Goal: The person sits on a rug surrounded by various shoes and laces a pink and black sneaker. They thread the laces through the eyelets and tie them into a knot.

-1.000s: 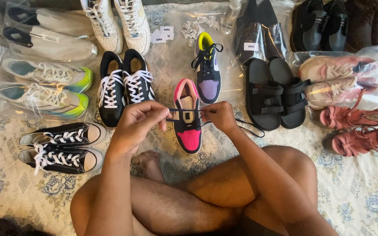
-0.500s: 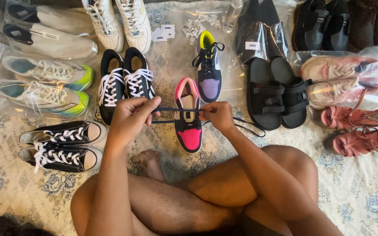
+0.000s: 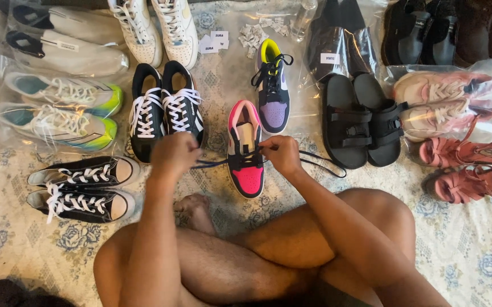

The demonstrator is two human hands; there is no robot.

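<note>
Lighting: warm, even, moderately bright.
I see glare on the plastic bags (image 3: 58,54); hands slightly motion-blurred.

A home floor used for sorting footwear: a floral-patterned cream rug (image 3: 473,256) covered with sneakers in clear plastic bags (image 3: 58,113)

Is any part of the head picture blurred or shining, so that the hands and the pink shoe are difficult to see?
Head view: left hand is slightly motion-blurred; right hand and pink shoe are sharp; glare sits on the plastic bags at the left; light is warm and soft, without hard shadows.
</note>
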